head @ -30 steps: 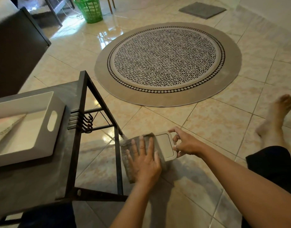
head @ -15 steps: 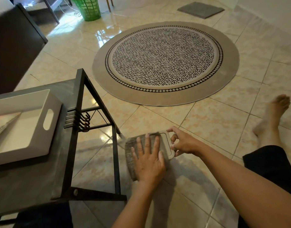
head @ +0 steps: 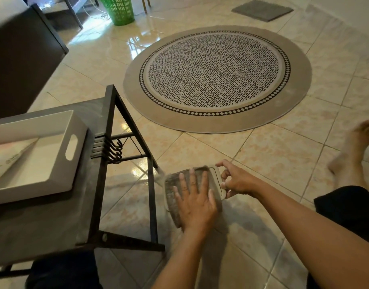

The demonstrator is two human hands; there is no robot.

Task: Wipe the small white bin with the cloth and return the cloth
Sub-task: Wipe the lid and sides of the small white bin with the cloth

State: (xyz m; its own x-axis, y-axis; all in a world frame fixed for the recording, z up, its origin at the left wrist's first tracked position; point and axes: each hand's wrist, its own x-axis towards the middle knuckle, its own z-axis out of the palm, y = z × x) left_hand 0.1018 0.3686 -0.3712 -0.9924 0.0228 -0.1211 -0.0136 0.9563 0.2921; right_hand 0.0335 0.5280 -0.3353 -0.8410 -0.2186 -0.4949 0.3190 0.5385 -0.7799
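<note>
Cloth [head: 175, 190] slid further over bin [head: 215, 180] top. Left hand [head: 195, 201] flat, pressing soft cloth. Right hand [head: 236, 180] pinches light bin's rim.

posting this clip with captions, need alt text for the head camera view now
A person's left hand presses a grey cloth flat on a small white bin on the tiled floor, while the right hand holds the bin's edge. A dark metal table with a white tray stands left; a round patterned rug lies beyond.
</note>
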